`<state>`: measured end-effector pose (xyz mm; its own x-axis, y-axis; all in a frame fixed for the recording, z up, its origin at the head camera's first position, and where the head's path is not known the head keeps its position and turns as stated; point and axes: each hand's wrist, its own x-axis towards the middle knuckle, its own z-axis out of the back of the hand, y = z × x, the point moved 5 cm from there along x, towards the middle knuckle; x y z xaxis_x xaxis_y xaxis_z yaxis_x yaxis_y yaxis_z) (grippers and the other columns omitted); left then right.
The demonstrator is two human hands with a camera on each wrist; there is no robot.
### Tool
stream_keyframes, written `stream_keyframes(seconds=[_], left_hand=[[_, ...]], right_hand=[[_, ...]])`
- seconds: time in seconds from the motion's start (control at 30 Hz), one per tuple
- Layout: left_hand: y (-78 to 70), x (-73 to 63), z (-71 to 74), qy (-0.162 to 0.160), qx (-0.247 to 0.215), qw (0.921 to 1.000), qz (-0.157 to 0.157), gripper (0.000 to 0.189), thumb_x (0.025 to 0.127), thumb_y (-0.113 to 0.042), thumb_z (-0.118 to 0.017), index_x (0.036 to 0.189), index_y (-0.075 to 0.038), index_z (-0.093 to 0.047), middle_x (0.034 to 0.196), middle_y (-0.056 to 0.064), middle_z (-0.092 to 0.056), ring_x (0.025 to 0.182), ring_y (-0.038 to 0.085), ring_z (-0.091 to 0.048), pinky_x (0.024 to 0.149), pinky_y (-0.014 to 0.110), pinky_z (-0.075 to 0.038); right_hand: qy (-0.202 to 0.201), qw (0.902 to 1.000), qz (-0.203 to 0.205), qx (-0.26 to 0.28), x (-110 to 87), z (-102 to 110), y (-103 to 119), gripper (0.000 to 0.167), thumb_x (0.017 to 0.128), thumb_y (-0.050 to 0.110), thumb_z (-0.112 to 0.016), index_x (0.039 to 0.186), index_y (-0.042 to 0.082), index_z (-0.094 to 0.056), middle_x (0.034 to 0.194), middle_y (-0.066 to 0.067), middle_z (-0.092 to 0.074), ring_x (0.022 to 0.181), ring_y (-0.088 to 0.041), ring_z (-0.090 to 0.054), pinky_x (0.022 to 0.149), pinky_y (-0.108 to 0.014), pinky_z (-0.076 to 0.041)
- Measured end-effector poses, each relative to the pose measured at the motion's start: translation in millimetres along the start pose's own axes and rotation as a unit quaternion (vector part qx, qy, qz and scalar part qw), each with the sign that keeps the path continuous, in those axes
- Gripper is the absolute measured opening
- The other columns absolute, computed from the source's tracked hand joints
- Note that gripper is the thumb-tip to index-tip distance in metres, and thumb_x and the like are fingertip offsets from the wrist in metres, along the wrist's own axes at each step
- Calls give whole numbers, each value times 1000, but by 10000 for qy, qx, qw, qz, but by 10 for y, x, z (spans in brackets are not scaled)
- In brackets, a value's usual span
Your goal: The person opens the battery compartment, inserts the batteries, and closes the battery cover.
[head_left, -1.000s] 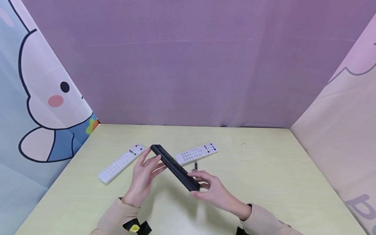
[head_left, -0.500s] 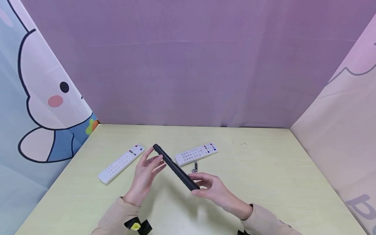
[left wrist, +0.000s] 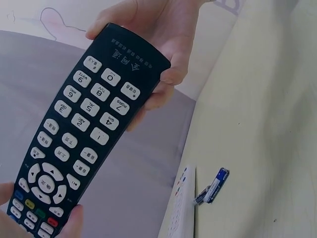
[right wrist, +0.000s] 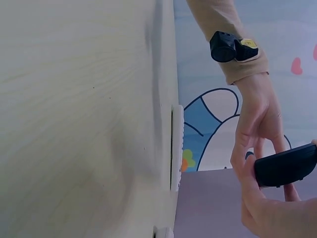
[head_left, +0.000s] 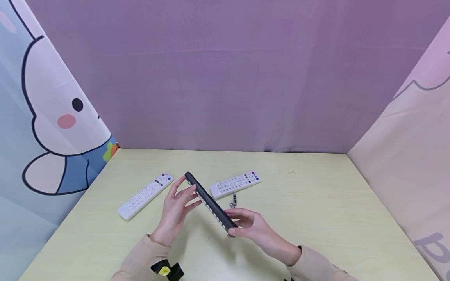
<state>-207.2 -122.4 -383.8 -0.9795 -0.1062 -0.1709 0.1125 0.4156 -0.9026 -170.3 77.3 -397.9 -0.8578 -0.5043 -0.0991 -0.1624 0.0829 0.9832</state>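
Both hands hold a black remote control above the table, tilted, with its far end higher on the left. My left hand grips the far end between thumb and fingers. At the near end, my right hand pinches the remote. White number keys and a ring of arrow keys show on its face in the left wrist view, where the remote appears upside down. Behind the right hand, two small batteries lie on the table; in the left wrist view one battery is blue and silver.
A white remote lies to the left of the hands, and another white remote lies behind the batteries. The pale wooden table meets a purple cloth at the back, with printed cloths on both sides.
The black remote has rolled about its long axis between the hands, so its white keys now show along the lower edge. Both hands keep nearly the same place.
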Motion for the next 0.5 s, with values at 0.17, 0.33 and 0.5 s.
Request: stream_keyframes(seconds=[0.17,0.33,0.5], left_hand=[[-9,-2,-3,-54,35,10000,-13,56,82,-3,-59,131,-16,-35,88,2,-58,77,18,-58,79,41,-52],[-49,-23,6,-235,125,9996,-67,57,80,-3,-61,130,-14,-37,86,2,-58,73,19,-59,76,41,-53],[-109,-46,3,-356,233,9991,-49,55,79,-2,-61,129,-12,-39,84,2,-58,71,17,-60,75,40,-54]], right_hand=[[74,9999,22,-101,-11,-12,3,52,76,7,-66,124,-2,-46,114,-13,-53,93,-18,-57,81,-30,-50],[216,9991,147,-348,-21,-29,17,52,77,7,-65,124,-1,-46,120,-14,-51,94,-19,-56,83,-28,-49],[486,9941,496,-828,-22,-32,45,44,81,9,-62,121,-3,-48,119,-18,-51,96,-24,-56,83,-27,-49]])
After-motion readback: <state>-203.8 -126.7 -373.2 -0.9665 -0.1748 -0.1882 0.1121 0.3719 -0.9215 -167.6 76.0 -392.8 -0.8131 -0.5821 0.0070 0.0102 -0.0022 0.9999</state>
